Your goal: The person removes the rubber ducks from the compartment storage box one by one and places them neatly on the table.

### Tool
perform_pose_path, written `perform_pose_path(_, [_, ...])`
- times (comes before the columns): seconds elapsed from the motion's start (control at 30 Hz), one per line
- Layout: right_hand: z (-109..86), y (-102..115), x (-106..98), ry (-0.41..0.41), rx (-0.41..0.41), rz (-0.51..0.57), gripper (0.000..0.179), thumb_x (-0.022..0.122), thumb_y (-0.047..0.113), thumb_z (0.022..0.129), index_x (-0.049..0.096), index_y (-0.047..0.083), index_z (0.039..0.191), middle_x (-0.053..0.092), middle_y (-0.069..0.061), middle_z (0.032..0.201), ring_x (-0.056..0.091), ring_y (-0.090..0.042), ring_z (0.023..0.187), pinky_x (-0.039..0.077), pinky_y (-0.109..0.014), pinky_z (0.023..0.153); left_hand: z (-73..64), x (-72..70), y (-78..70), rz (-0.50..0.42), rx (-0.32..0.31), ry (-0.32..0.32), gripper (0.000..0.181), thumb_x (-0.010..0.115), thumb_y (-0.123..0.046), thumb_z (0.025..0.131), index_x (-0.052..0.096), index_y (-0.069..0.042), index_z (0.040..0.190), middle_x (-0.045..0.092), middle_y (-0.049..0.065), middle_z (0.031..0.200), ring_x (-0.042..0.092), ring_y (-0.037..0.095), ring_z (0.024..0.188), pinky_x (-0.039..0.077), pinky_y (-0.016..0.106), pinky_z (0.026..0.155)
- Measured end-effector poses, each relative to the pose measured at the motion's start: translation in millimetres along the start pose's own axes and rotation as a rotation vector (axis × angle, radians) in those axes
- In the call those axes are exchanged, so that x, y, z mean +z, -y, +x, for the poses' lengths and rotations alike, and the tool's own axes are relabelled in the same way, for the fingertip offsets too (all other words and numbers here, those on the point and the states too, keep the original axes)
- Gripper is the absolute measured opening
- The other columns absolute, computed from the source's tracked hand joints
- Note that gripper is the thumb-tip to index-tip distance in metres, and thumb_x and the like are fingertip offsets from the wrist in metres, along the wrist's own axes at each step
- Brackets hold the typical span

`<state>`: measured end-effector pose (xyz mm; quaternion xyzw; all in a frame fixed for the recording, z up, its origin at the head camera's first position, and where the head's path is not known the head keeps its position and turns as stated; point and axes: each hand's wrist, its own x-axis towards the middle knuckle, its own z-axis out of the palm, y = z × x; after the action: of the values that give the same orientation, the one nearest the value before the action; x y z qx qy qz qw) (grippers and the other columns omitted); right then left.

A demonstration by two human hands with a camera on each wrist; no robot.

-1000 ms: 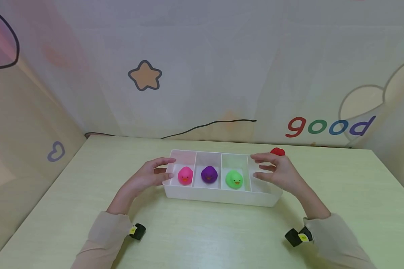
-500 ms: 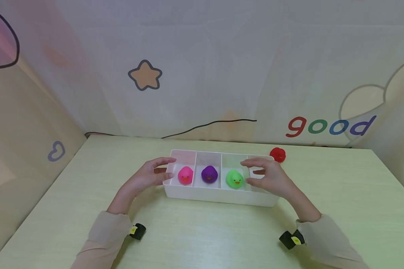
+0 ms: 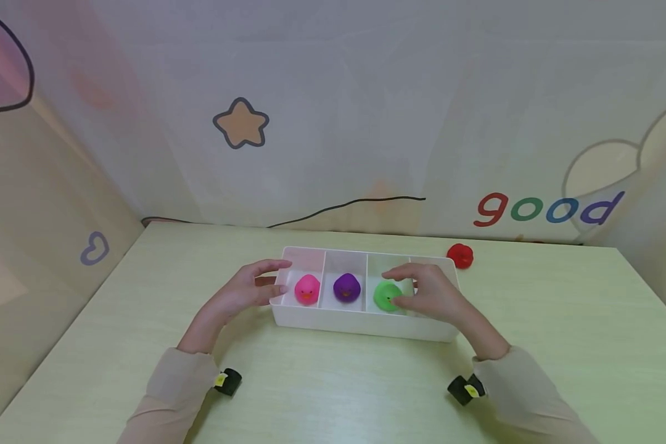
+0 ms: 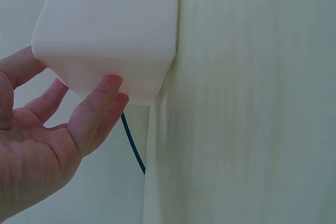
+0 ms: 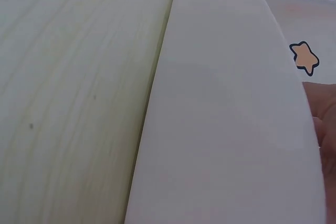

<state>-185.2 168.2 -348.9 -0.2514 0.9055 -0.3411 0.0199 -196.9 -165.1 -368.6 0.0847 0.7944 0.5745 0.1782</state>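
A white divided box (image 3: pixel 361 322) stands on the table, with one rubber duck each in three compartments: pink (image 3: pixel 307 290), purple (image 3: pixel 346 288) and green (image 3: pixel 385 296). My left hand (image 3: pixel 248 287) rests at the box's left end, its thumb and index finger reaching over the rim. Below them, in the left wrist view, two fingertips (image 4: pixel 114 81) touch the end wall. My right hand (image 3: pixel 434 295) reaches over the right part of the box. Its thumb and forefinger are spread around the green duck, the thumb covering part of its face. In the right wrist view the box wall hides most of that hand.
A red rubber toy (image 3: pixel 460 256) sits on the table behind the box's right corner. The pale wooden table (image 3: pixel 333 394) ends at a printed cloth backdrop (image 3: pixel 333 123). A small black device (image 3: pixel 466 390) hangs at the right cuff, and another (image 3: pixel 229 382) at the left.
My right hand has moved left, from the rightmost compartment to the green duck, uncovering the red toy. The left hand has stayed at the box's left end.
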Motion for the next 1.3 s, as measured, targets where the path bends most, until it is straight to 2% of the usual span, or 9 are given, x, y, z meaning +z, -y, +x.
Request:
perform_pose_path(0.2, [4.5, 4.3, 2.9, 0.036, 0.006, -0.078, 0.038, 0.072, 0.002, 0.072, 0.064, -0.003, 0.109, 0.066, -0.014, 0.104, 0.059, -0.031, 0.097, 0.049, -0.042, 0.079, -0.2, -0.6, -0.2, -0.006, 0.006, 0.003, 0.053, 0.063, -0.013, 0.085, 0.043, -0.008, 0.133, 0.041, 0.017, 0.135, 0.045, 0.033, 0.119, 0.048, 0.039, 0.085])
perform_pose_path(0.5, [11.2, 9.9, 7.8, 0.069, 0.029, -0.235, 0.033, 0.072, 0.000, 0.071, 0.067, -0.003, 0.104, 0.067, -0.013, 0.100, 0.060, -0.030, 0.094, 0.050, -0.039, 0.079, -0.3, -0.1, -1.8, -0.013, 0.014, 0.010, 0.052, 0.062, -0.012, 0.085, 0.043, -0.007, 0.134, 0.040, 0.017, 0.136, 0.044, 0.034, 0.120, 0.049, 0.038, 0.084])
perform_pose_path(0.8, [15.1, 6.8, 10.4, 0.095, -0.017, -0.328, 0.029, 0.075, -0.001, 0.068, 0.070, -0.002, 0.097, 0.069, -0.012, 0.092, 0.059, -0.021, 0.079, 0.048, -0.030, 0.069, -0.4, 0.7, -2.3, -0.013, 0.005, 0.006, 0.052, 0.062, -0.011, 0.085, 0.043, -0.007, 0.134, 0.040, 0.017, 0.135, 0.043, 0.034, 0.121, 0.048, 0.039, 0.084])
perform_pose_path(1.03, [12.6, 7.7, 9.3, 0.077, -0.009, -0.276, 0.029, 0.074, 0.000, 0.069, 0.069, -0.002, 0.098, 0.069, -0.012, 0.091, 0.060, -0.022, 0.081, 0.050, -0.030, 0.070, -0.2, 1.3, -1.0, -0.008, -0.012, -0.003, 0.052, 0.062, -0.010, 0.085, 0.043, -0.007, 0.133, 0.040, 0.016, 0.136, 0.043, 0.035, 0.121, 0.048, 0.039, 0.085])
perform_pose_path(1.3, [4.8, 11.3, 1.1, 0.029, 0.016, -0.193, 0.033, 0.074, 0.004, 0.071, 0.068, -0.001, 0.103, 0.068, -0.007, 0.089, 0.060, -0.020, 0.080, 0.048, -0.027, 0.067, -0.8, 1.4, -1.9, -0.016, 0.004, -0.001, 0.052, 0.062, -0.010, 0.085, 0.043, -0.006, 0.133, 0.039, 0.017, 0.136, 0.044, 0.035, 0.120, 0.048, 0.040, 0.086])
